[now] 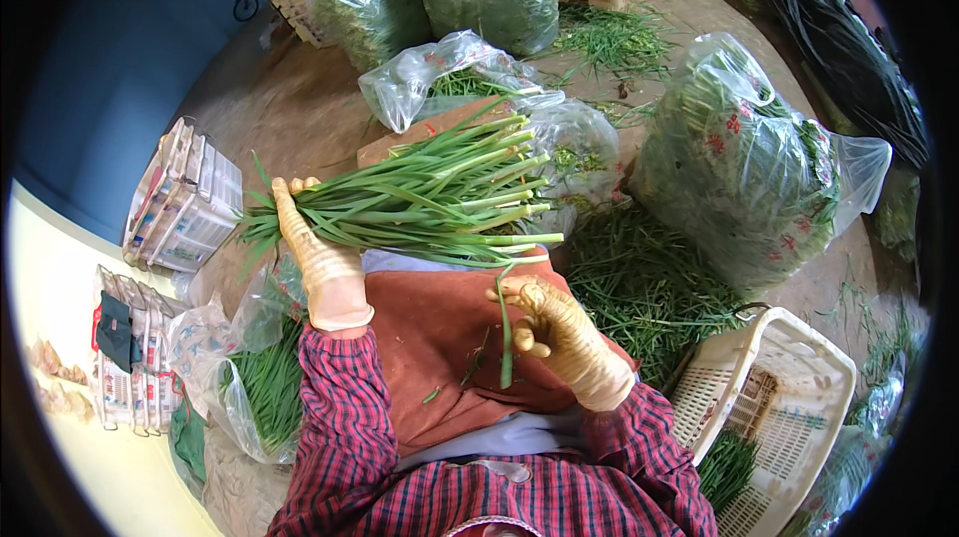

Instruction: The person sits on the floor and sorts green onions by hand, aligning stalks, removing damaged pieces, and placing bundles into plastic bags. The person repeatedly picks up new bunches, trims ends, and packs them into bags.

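Note:
My left hand (318,245), in a cream rubber glove, is closed around the leafy end of a bunch of long green garlic chives (419,192). The pale cut stems of the bunch point to the right, above my lap. Below these stem ends is my right hand (558,327), also gloved, with its fingers curled. A single drooping leaf (506,335) hangs beside its fingertips; whether the fingers pinch it cannot be told. A reddish-brown cloth (434,342) covers my lap, with a few leaf scraps on it.
A heap of loose green leaves (644,282) lies right of my lap, beside a white plastic basket (783,417) and a large filled plastic bag (749,170). Another bag of greens (270,387) is at my left. Stacked crates (187,196) stand by the wall; more filled bags (487,1) stand ahead.

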`<state>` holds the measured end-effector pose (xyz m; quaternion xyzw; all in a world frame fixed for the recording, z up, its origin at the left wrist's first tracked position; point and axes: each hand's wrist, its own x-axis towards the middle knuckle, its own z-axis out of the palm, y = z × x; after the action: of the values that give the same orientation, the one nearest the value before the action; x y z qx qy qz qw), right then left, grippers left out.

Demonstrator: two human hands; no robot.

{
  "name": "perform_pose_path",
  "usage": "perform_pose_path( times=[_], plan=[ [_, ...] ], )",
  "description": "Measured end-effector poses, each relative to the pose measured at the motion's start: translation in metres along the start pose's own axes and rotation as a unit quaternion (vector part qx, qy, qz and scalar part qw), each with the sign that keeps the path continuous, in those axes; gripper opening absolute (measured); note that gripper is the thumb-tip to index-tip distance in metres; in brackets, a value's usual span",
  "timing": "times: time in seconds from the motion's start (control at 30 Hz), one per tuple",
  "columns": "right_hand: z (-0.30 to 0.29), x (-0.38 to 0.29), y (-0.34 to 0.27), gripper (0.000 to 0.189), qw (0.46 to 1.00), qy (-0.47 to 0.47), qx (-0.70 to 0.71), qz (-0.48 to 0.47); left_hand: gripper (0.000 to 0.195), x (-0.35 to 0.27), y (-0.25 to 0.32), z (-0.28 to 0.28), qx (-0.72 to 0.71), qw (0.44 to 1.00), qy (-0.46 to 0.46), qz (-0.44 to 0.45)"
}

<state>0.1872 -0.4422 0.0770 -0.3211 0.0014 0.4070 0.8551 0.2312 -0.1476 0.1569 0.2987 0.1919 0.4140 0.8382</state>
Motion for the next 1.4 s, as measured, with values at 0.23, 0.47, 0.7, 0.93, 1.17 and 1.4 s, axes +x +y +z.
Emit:
perform_pose_path(
  times=[0.23, 0.47, 0.7, 0.93, 1.17, 1.4],
  plan=[
    [0.005, 0.007, 0.005, 0.046, 0.995, -0.079, 0.053, 0.005, 0.03, -0.006, -0.001, -0.005, -0.007, 1.0, -0.024, -0.002],
    [-0.009, -0.007, 0.001, 0.024, 0.991, -0.102, -0.032, -0.076, 0.034, -0.006, -0.006, -0.012, -0.01, 0.998, -0.06, -0.021],
    [-0.056, -0.052, -0.034, 0.018, 0.975, 0.045, -0.201, -0.083, 0.038, -0.001, 0.007, -0.021, -0.15, 0.96, -0.193, -0.135],
    [-0.007, -0.022, -0.061, 0.081, 0.842, 0.089, -0.392, -0.359, 0.042, -0.026, -0.002, -0.009, -0.083, 0.968, -0.224, -0.084],
    [0.017, -0.004, -0.053, 0.025, 0.883, 0.129, -0.333, -0.306, 0.042, -0.022, 0.003, -0.01, -0.078, 0.952, -0.279, -0.095],
    [-0.033, -0.026, -0.067, 0.017, 0.876, 0.307, -0.198, -0.315, 0.044, -0.031, 0.007, -0.008, -0.064, 0.957, -0.274, -0.068]
  ],
)
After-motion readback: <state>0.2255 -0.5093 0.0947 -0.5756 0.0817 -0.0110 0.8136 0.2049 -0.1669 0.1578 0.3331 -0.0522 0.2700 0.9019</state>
